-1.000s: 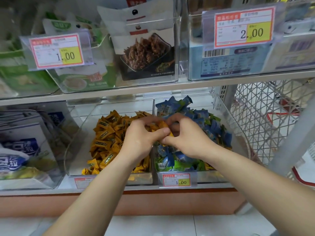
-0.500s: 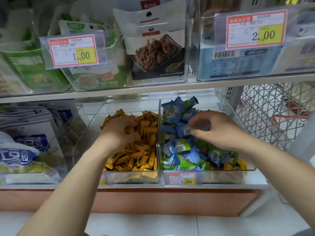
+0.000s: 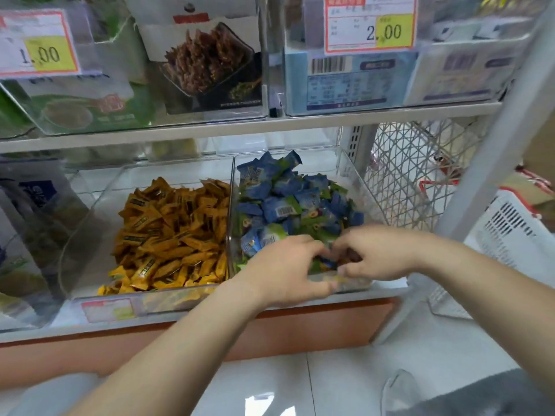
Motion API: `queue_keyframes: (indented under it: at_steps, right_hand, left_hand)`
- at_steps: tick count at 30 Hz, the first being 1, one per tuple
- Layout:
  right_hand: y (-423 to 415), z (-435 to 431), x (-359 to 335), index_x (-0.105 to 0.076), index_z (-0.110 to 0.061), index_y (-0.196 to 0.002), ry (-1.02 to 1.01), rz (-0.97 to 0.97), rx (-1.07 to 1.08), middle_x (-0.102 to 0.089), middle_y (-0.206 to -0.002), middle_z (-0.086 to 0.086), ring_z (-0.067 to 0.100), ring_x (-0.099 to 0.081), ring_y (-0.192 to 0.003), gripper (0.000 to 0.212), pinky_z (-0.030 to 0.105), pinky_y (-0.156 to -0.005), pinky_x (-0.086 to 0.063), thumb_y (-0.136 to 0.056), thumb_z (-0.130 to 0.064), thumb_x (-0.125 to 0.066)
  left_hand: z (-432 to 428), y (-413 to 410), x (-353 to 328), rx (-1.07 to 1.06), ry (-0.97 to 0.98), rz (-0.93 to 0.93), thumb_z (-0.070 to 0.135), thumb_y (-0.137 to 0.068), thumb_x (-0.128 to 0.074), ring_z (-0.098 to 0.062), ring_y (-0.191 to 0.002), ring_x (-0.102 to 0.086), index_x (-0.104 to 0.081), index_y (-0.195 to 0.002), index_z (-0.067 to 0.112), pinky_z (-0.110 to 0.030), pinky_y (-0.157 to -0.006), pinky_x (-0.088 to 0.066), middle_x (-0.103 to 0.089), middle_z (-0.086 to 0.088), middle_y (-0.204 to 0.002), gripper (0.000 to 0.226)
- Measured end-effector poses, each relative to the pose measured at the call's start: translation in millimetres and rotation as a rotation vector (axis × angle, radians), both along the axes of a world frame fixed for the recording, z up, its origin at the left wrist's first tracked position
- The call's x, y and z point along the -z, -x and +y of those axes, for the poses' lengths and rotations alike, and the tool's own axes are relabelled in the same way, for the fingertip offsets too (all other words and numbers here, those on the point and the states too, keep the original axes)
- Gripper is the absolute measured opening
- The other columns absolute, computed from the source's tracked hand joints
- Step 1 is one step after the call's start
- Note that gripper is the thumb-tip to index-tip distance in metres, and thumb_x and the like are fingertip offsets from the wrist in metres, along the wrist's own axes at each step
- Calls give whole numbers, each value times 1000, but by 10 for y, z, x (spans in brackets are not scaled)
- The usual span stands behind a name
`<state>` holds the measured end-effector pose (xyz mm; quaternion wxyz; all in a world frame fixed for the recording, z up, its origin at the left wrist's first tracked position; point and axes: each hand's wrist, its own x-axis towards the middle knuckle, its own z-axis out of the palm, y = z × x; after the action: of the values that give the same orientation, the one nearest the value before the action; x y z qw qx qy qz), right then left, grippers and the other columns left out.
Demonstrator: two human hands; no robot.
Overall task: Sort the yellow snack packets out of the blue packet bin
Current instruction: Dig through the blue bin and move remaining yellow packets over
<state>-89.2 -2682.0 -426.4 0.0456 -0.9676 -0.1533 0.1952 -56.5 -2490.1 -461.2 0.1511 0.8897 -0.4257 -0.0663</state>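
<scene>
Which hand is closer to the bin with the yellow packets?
Left. The left hand reaches into the blue bin just beside the yellow bin; the right hand is farther right in the blue bin.

Bright, even shop light falls from overhead, leaving only soft, faint shadows. Where the left hand [image 3: 285, 271] and right hand [image 3: 378, 253] meet, the fingers smear with motion blur. Pale glare films the wall of the blue packet bin [image 3: 357, 187] beyond them. Far up-left of the hands the price label [image 3: 39, 43] is soft, and the shelf post [image 3: 488, 151] to their right leans with wide-angle bend.
</scene>
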Motion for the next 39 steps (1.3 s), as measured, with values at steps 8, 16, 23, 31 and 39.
queue_keyframes:
  at_steps: [8,16,23,31,39]
  right_hand:
    - [-7,169,220,-61,-22,-110,270,25,-4,-51,-103,3,23,-47,-87,47,30,-71,-41,-77,-55,-61]
    - [104,137,446,-60,-19,-91,214,-266,2,-63,-96,3,26,-50,-99,36,34,-75,-46,-80,-53,-59]
    - [147,116,482,-63,-19,-93,108,-225,34,-62,-85,2,26,-62,-78,42,34,-66,-51,-77,-58,-61]
    - [22,75,434,-56,-17,-88,13,-20,109,-61,-79,1,19,-57,-69,38,35,-60,-49,-72,-48,-72]
    - [61,45,415,-53,-21,-126,-122,-54,84,-63,-111,-1,22,-59,-100,61,38,-83,-52,-74,-47,-74]
  left_hand:
    - [-78,-234,181,-8,-324,-149,76,-74,-53,-26,-124,-40,-47,-135,47,-47,-104,-30,-51,12,-137,68]
    - [-103,-238,183,86,-205,-144,66,-74,-62,-20,-117,-51,-63,-122,32,-36,-102,-38,-63,8,-120,59]
    - [-226,-265,144,109,-357,13,70,-60,-56,-24,-106,-44,-54,-121,43,-38,-80,-32,-61,7,-102,67]
    - [-214,-243,170,21,-186,78,65,-66,-70,-19,-100,-44,-60,-118,49,-35,-84,-28,-58,5,-89,55]
    - [-88,-238,151,-60,-35,107,67,-67,-72,-20,-97,-54,-68,-110,40,-35,-80,-42,-69,4,-98,51]
